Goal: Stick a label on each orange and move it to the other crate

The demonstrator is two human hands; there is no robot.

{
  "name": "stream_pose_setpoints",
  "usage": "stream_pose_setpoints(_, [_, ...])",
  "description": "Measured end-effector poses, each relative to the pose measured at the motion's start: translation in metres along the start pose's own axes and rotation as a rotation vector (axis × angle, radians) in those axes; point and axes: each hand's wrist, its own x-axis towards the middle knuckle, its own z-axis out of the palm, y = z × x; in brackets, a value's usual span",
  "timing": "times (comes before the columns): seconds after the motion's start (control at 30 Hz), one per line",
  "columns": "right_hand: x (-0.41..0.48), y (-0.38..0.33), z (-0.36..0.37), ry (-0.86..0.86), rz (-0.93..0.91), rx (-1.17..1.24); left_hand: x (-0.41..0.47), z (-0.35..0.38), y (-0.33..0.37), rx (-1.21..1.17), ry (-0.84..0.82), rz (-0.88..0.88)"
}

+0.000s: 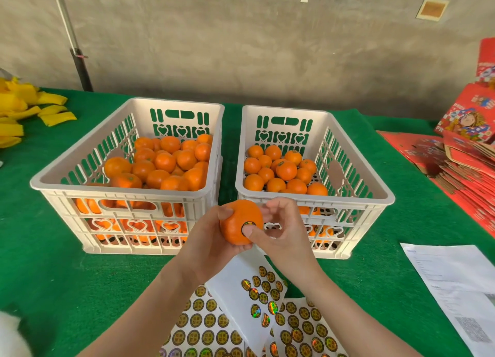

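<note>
A: Which colours are there?
B: The cloth [53,249] is green, crates [120,193] cream with heart pattern, oranges [166,161] orange
A: And labels [209,335]?
B: Gold and black circles, some shine rainbow; boxes [466,120] red, foam [16,110] yellow

Orange [233,222] with round label [248,224], before fuller left crate [107,192] and right crate [361,202].
</note>
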Motion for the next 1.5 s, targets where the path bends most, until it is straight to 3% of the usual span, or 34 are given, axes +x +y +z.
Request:
stream_pose_setpoints(0.13, [-0.004,0.003,-0.001,-0.111,-0.051,0.013,0.000,0.004,0.005,0.002,-0.027,0.043])
stream_pose_setpoints(0.23, [-0.001,-0.001,0.002,-0.108,-0.078,-0.047,0.004,0.015,0.008,0.130,-0.028,0.091])
stream_pose_setpoints(0.33, [0.011,-0.006,-0.001,0.026,-0.157,0.001,0.011,0.030,0.011,0.369,0.059,0.204])
stream_pose_setpoints(0.5, [0.059,-0.022,-0.029,0.123,-0.173,-0.008,0.055,0.046,0.036,0.923,0.268,0.561])
stream_pose_setpoints(0.6, [0.123,-0.016,-0.060,0.206,-0.062,-0.219,0.102,0.050,0.044,1.382,0.324,0.572])
stream_pose_setpoints(0.7, [0.185,0.013,-0.097,0.121,0.185,-0.520,0.130,0.045,0.033,1.671,0.262,0.481])
stream_pose_setpoints(0.83, [0.232,0.069,-0.130,-0.168,0.368,-1.085,0.142,0.030,0.024,1.765,0.317,0.494])
stream_pose_setpoints(1.03, [0.250,0.122,-0.146,-0.119,0.395,-1.169,0.147,0.025,0.023,1.749,0.332,0.578])
stream_pose_setpoints(1.13, [0.243,0.093,-0.129,0.065,0.223,-1.006,0.148,0.024,0.023,1.757,0.342,0.587])
stream_pose_setpoints(1.23, [0.193,0.034,-0.095,0.318,-0.309,-0.485,0.148,0.025,0.024,1.744,0.355,0.575])
stream_pose_setpoints(1.3, [0.136,0.014,-0.073,0.168,-0.606,-0.287,0.146,0.027,0.024,1.738,0.338,0.580])
stream_pose_setpoints(1.33, [0.106,0.015,-0.064,0.024,-0.648,-0.237,0.144,0.027,0.024,1.738,0.323,0.594])
stream_pose_setpoints(1.37, [0.079,0.023,-0.055,-0.139,-0.575,-0.220,0.142,0.028,0.024,1.726,0.318,0.619])
stream_pose_setpoints(1.43, [0.043,0.051,-0.042,-0.402,-0.232,-0.362,0.134,0.030,0.023,1.678,0.346,0.694])
stream_pose_setpoints(1.5, [0.028,0.090,-0.039,-0.532,0.147,-0.559,0.126,0.034,0.021,1.625,0.361,0.771])
